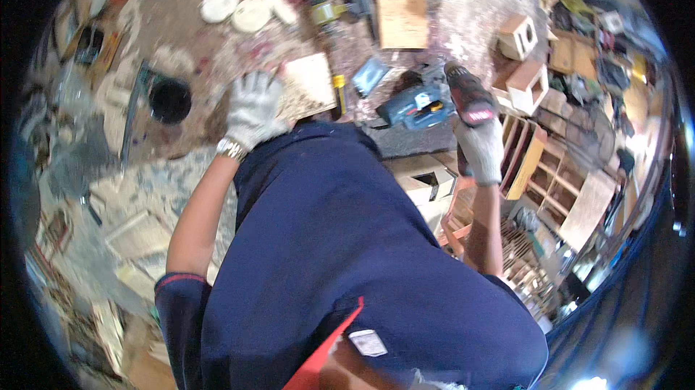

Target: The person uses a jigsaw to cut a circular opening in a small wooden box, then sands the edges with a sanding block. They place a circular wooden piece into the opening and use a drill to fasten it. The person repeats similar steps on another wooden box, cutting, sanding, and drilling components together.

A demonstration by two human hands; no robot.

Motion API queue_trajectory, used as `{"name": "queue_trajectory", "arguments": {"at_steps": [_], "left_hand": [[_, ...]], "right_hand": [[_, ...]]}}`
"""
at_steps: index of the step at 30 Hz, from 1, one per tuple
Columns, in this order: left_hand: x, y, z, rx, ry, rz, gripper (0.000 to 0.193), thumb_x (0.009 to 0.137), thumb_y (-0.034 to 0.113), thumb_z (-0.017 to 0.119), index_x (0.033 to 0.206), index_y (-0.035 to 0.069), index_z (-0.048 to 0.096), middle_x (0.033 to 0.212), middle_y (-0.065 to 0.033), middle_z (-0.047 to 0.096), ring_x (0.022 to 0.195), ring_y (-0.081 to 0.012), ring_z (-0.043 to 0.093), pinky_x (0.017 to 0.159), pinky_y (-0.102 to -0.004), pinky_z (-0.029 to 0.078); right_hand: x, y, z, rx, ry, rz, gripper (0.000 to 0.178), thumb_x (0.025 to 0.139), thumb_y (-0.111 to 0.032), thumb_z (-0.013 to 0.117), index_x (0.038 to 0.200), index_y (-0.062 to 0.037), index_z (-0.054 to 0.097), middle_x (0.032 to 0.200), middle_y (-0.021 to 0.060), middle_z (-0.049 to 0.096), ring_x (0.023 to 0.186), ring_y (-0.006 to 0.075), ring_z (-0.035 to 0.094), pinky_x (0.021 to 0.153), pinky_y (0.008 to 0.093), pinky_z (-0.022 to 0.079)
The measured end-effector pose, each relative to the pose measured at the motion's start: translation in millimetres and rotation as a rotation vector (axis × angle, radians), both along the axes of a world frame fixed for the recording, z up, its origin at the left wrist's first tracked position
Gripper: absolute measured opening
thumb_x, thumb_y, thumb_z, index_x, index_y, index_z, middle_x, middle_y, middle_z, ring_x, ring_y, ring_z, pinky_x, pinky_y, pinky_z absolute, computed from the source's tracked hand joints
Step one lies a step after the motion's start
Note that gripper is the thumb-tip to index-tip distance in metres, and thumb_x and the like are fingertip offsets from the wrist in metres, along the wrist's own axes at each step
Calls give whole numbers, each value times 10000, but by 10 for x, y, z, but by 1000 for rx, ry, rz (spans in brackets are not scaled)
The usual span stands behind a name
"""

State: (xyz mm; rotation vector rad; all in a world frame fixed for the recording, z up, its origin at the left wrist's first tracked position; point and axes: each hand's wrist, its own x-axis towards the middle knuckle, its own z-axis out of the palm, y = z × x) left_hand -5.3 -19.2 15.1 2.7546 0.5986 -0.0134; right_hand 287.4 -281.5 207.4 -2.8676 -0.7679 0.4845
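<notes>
Drill (472,95) clasped in right hand (479,150), grip mostly hidden; left hand (254,105) spread beside pale board (308,82).

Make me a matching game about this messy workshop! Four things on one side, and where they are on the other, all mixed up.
Things:
1. drill
2. blue power tool
3. left hand
4. two pale round discs

Places:
A. near the top of the picture, left of the middle
B. gripped in the right hand
C. lying between the two gloved hands
D. beside the square board

Right pairs: 1-B, 2-C, 3-D, 4-A
</notes>
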Motion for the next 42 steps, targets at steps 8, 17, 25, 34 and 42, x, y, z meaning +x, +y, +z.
{"name": "queue_trajectory", "arguments": {"at_steps": [8,17,25,34,42], "left_hand": [[87,48,203,-229,94,151,1299,596,525,894,1639,63,274,1439,-154,544,1298,-346,503,1095,-515,369],[-194,472,54,-1755,-322,1058,740,891,396,802,1466,44,498,1337,-139,656,1152,-242,680,983,-395,576],[-5,227,375,0,-36,242,1341,654,484,923,1654,13,163,1638,-270,345,1492,-437,358,1238,-498,281],[158,-101,-31,316,418,230,1428,536,839,793,1620,43,311,1421,-296,531,1281,-438,535,1108,-559,401],[222,110,-132,345,236,123,1438,533,830,800,1627,47,291,1416,-285,533,1280,-433,533,1103,-559,402]], "right_hand": [[1597,-593,-1221,-218,-275,-141,473,695,-458,820,958,-74,743,943,216,756,932,385,743,827,478,577],[2403,-498,-2042,15,-444,-72,617,724,-520,808,1198,-130,739,1165,196,746,1045,375,729,911,480,569],[1933,-844,-2239,270,-462,-375,456,805,-411,791,1085,-67,688,1039,217,696,1008,410,663,884,505,527],[719,-976,-2621,541,-210,-972,488,908,-522,679,1075,-69,751,1029,259,732,987,444,702,864,508,555],[725,-1021,-2618,615,-43,-1092,691,871,-643,673,1070,19,697,1049,307,719,1046,463,689,918,515,532]]}}
